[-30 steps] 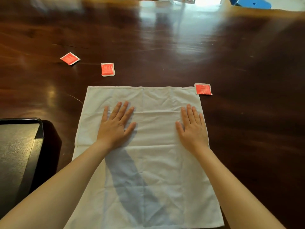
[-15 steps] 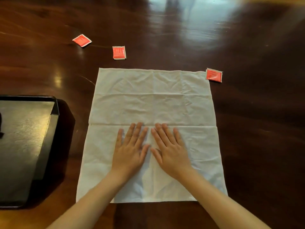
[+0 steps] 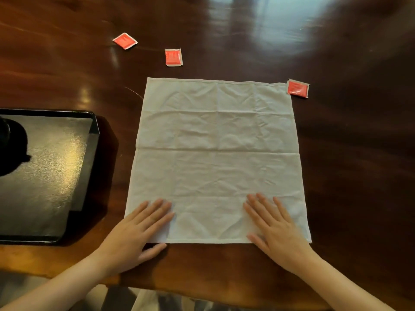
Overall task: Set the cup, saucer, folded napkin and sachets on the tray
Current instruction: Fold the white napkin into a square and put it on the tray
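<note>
A white napkin [image 3: 215,153] lies spread flat and unfolded on the dark wooden table. My left hand [image 3: 137,234] rests flat on its near left corner, fingers apart, thumb off the cloth. My right hand [image 3: 276,230] lies flat on the near right corner. Three red sachets lie on the table: one [image 3: 124,40] far left, one [image 3: 173,57] beyond the napkin's far edge, one [image 3: 297,88] touching its far right corner. A black tray [image 3: 89,158] sits left of the napkin, with a dark rounded object [image 3: 9,147] on it at the frame's edge.
The table's near edge [image 3: 202,286] runs just under my wrists. Bare wood stretches to the right of the napkin and beyond the sachets.
My hands slid from the middle of the napkin toward me and apart, to its near corners. The view tilted down and shows more of the tray.
</note>
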`<control>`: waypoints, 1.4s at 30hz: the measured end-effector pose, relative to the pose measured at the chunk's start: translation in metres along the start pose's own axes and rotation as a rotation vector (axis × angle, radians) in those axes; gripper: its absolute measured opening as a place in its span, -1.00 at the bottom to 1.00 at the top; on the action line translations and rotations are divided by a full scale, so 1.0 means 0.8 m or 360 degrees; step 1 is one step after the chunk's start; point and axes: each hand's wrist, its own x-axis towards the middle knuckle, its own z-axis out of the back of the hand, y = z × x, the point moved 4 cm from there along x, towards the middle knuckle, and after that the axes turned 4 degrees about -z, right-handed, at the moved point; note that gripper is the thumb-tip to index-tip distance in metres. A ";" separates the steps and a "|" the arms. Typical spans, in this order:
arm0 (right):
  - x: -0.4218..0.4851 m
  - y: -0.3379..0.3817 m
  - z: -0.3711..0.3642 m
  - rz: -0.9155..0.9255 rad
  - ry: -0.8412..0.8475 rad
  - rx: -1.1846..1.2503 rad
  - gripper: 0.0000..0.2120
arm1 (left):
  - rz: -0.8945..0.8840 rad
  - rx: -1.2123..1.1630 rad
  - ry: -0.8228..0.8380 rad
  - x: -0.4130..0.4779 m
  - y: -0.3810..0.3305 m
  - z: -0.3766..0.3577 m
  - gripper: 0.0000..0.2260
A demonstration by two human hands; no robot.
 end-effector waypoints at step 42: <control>0.227 -0.202 0.196 -0.1240 -0.0563 0.1696 -0.72 | 0.1117 -0.1768 -0.0648 0.209 0.237 0.207 -0.87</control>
